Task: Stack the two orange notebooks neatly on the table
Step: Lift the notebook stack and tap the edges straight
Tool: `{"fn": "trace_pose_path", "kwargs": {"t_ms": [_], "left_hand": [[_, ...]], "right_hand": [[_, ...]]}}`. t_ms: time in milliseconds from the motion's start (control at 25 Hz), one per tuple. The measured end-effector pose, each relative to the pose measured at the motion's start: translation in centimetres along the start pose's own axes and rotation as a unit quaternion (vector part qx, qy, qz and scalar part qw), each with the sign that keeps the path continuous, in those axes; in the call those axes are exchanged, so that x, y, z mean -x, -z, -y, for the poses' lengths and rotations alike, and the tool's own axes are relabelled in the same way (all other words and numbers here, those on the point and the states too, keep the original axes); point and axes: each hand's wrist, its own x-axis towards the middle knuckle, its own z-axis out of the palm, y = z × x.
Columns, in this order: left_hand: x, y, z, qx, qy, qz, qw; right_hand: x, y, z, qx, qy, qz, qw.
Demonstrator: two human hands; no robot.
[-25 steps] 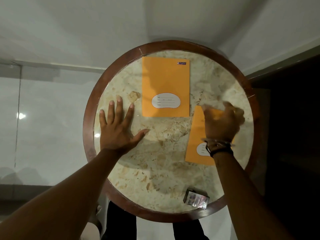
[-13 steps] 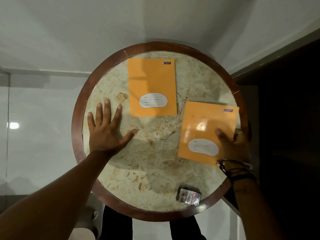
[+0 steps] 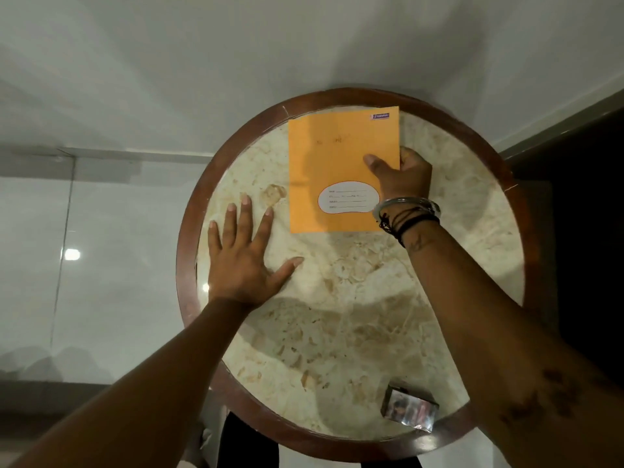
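Your right hand [image 3: 403, 179] is clamped on the right edge of the top orange notebook [image 3: 341, 163], thumb over the cover, at the far side of the round tabletop [image 3: 371, 315]; whether the second one lies squarely beneath, you cannot tell. Your left hand [image 3: 243, 261] rests flat, fingers spread, holding nothing. It looks light, thin and floppy, likely slick on stone — grip the edges and square the corners gently
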Motion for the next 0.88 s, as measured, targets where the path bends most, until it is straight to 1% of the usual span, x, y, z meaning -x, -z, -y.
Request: {"fn": "trace_pose_path", "kwargs": {"t_ms": [40,80,120,160,200,240,280,320,400,440,480,520,560,600,680,720,760,800,840,880], "left_hand": [[0.0,0.1,0.0,0.007,0.004,0.005,1.000],[0.2,0.2,-0.1,0.015,0.007,0.002,1.000],[0.4,0.5,-0.4,0.027,0.007,-0.007,1.000],[0.5,0.9,-0.7,0.047,0.002,-0.026,0.999],[0.2,1.6,-1.3,0.072,0.000,-0.062,0.995],[-0.9,2.4,-2.3,0.105,0.017,-0.098,0.990],[-2.9,3.2,-3.7,0.151,0.067,-0.111,0.980],[-5.4,3.9,-5.3,0.206,0.143,-0.091,0.964],[-10.4,5.4,-8.2,0.313,0.282,-0.018,0.907],[-12.2,5.9,-9.3,0.357,0.325,0.005,0.875],[-13.2,6.4,-10.1,0.389,0.341,0.012,0.856],[-13.4,6.9,-10.6,0.408,0.330,-0.007,0.851],[-12.9,7.4,-10.9,0.426,0.299,-0.047,0.853],[-11.8,7.8,-11.2,0.453,0.249,-0.108,0.849],[-8.8,8.5,-11.8,0.513,0.138,-0.222,0.817],[-7.0,8.3,-11.9,0.539,0.075,-0.259,0.798],[-5.3,7.4,-11.9,0.549,0.011,-0.274,0.790],[-3.6,5.9,-11.8,0.542,-0.035,-0.268,0.796],[-1.9,4.2,-11.4,0.524,-0.054,-0.239,0.815],[-0.5,2.6,-11.1,0.507,-0.048,-0.193,0.839]], "right_hand": [[0.0,-0.5,-0.4,0.049,-0.007,-0.004,0.999],[0.1,-0.7,-0.9,0.125,-0.007,-0.014,0.992],[0.2,-0.8,-1.3,0.204,-0.005,-0.017,0.979],[0.5,-0.7,-1.5,0.247,0.002,-0.014,0.969],[0.6,-0.8,-1.6,0.249,0.013,-0.011,0.968],[0.6,-0.9,-1.5,0.228,0.016,-0.006,0.973],[0.5,-1.2,-1.3,0.208,0.013,-0.002,0.978],[0.2,-1.6,-1.0,0.197,0.001,0.003,0.980],[-0.4,-2.6,-0.3,0.184,-0.041,0.003,0.982],[-0.5,-2.8,0.3,0.177,-0.073,0.001,0.981],[-0.3,-2.9,1.0,0.152,-0.105,0.002,0.983],[0.1,-2.5,1.9,0.107,-0.122,0.008,0.987],[0.7,-1.9,2.8,0.038,-0.116,0.017,0.992],[1.4,-0.9,3.3,-0.039,-0.081,0.022,0.996],[3.6,1.1,3.1,-0.162,0.045,0.004,0.986],[5.3,2.1,2.2,-0.194,0.108,0.001,0.975],[7.2,3.0,0.6,-0.210,0.156,0.006,0.965],[9.0,3.5,-1.2,-0.215,0.184,0.010,0.959],[10.8,3.9,-3.3,-0.209,0.189,0.012,0.959],[11.9,4.2,-5.3,-0.191,0.173,0.011,0.966]]}}
